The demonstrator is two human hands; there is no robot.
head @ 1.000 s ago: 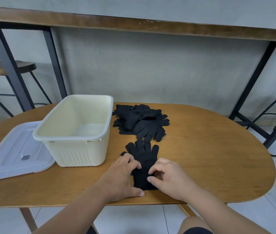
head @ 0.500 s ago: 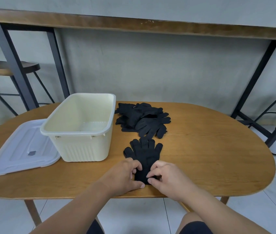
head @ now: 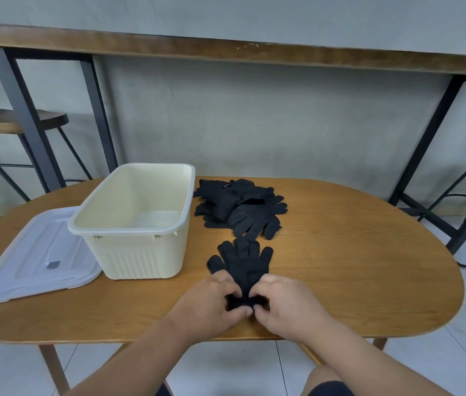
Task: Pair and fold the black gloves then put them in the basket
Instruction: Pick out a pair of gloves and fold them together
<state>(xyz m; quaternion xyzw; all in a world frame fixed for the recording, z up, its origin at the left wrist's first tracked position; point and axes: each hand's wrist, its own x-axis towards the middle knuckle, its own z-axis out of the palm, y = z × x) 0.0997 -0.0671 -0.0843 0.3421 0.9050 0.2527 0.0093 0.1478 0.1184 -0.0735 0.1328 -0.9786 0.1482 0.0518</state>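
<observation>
A paired set of black gloves (head: 243, 262) lies flat near the table's front edge, fingers pointing away from me. My left hand (head: 209, 305) and my right hand (head: 284, 305) both pinch its cuff end, which is bunched between my fingertips. Behind it sits a loose pile of black gloves (head: 240, 207). The cream plastic basket (head: 129, 227) stands to the left, with nothing inside that I can see.
A translucent white lid (head: 35, 258) lies flat left of the basket. The oval wooden table (head: 354, 267) has bare surface on its right half. Stools and a high counter with black legs stand behind.
My hands slid back along the paired gloves to the cuff and now pinch it, where before they pressed on the palm area. The camera view tilted slightly.
</observation>
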